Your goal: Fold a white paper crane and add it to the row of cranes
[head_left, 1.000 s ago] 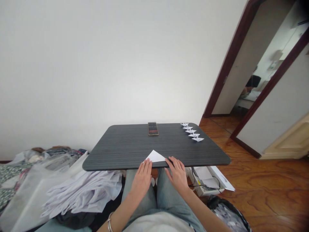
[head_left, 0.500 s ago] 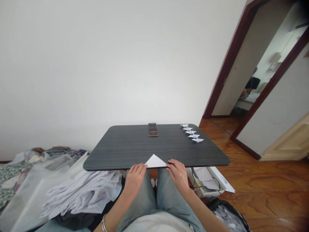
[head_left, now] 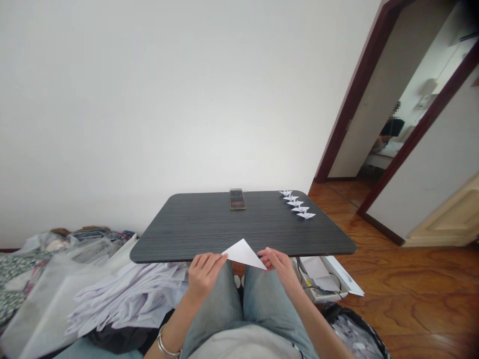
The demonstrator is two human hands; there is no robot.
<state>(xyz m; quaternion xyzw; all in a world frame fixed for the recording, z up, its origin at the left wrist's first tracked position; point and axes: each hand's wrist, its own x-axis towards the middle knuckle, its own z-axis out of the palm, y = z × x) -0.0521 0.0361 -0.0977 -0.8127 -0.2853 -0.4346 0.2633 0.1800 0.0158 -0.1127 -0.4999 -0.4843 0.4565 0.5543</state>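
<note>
1 head-worn camera looks forward and down from close above the left hand [head_left: 204, 275], right hand [head_left: 279, 270] and dark table [head_left: 187, 227].

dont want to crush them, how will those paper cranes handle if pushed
The paper cranes look very light, so a push could tip or skid them. Their thin folded paper probably creases easily.

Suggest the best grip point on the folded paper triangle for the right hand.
Likely the lower right corner of the folded white paper triangle, pinched from the near side by the right hand. That thin tip points down towards the lap, right by those fingers, and pinching there leaves the top point free. The left hand already has the opposite corner.
</note>
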